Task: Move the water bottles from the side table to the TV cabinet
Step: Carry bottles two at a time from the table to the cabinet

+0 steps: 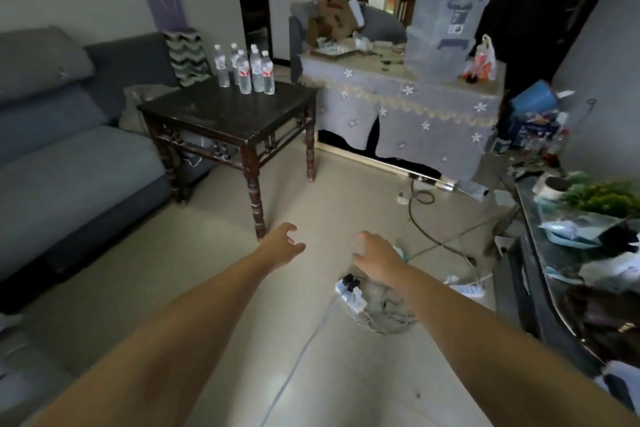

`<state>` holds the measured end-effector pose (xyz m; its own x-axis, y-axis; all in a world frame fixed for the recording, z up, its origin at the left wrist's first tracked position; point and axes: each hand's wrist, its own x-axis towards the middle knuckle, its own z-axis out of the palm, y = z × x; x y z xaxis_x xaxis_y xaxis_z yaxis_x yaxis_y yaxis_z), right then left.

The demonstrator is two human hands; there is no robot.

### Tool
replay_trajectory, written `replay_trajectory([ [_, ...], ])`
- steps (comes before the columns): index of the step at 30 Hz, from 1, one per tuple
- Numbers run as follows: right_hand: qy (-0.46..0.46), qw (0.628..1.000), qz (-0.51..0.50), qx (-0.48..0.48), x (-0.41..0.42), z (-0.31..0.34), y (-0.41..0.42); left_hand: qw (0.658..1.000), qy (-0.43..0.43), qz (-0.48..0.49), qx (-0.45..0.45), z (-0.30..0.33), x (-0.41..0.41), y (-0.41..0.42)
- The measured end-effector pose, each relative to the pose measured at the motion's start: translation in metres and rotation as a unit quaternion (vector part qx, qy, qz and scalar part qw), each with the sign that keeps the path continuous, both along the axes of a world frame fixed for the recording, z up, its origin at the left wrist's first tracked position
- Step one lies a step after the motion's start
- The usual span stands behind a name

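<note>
Several clear water bottles (250,71) with red-and-white labels stand upright in a cluster at the far corner of a dark wooden side table (221,114). Both my arms reach forward over the floor, well short of the table. My left hand (282,242) hangs near the table's front leg, fingers spread, holding nothing. To its right my right hand (377,255) is also empty with fingers apart. A dark glossy cabinet (540,236), cluttered with plants and packets, runs along the right edge.
A grey sofa (69,163) lines the left side. A cloth-covered table (405,107) with plastic boxes and a cardboard box stands behind. Power strips (349,293), cables and a crumpled cloth lie on the floor under my right hand.
</note>
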<state>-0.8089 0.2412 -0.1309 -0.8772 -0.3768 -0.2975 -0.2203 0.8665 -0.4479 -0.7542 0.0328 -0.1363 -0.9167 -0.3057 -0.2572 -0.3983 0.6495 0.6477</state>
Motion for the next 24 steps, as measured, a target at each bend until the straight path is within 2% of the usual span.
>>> replay_trajectory([
  [5,0.021,0.998,0.049,0.018,-0.101,0.016,-0.061,0.999,0.012,0.047,0.012,0.011,-0.062,-0.050],
  [13,0.021,0.992,0.124,0.010,-0.191,0.002,-0.195,0.989,-0.003,0.139,0.045,-0.002,-0.124,-0.168],
  [18,0.016,0.990,0.142,0.002,-0.266,-0.010,-0.291,0.988,0.000,0.146,0.045,-0.015,-0.203,-0.265],
  [24,0.016,0.993,0.118,-0.007,-0.369,0.013,-0.404,0.991,0.011,0.136,0.005,0.020,-0.305,-0.392],
])
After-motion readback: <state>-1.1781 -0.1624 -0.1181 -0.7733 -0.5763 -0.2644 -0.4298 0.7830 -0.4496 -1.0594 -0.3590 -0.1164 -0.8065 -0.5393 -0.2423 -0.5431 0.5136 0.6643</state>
